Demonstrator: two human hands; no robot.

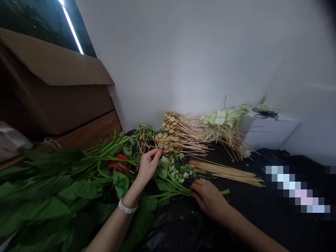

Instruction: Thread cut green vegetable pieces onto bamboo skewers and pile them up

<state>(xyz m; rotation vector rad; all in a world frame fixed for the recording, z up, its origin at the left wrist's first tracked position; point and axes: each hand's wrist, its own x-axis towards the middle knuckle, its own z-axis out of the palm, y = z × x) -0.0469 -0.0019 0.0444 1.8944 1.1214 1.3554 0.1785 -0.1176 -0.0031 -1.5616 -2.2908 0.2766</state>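
My right hand [210,196] is closed around the stems of a leafy green stalk [174,187], whose cut end pokes out to the right of the fingers. The leaves of that stalk spread leftward, under my left wrist. My left hand [150,163] is raised above the greens with thumb and index finger pinched together; whatever is between them, if anything, is too small to name. Just beyond its fingertips lie skewers of round pale slices [168,141]. Between the two hands is a heap of small chopped green and white pieces [178,169].
A large pile of leafy greens [52,196] covers the left side, with something red [120,163] among the stems. Bare wooden skewers [228,172] lie at right, below skewered pale green leaves [223,117]. A cardboard box [65,105] stands at left; a white wall [183,52] rises behind.
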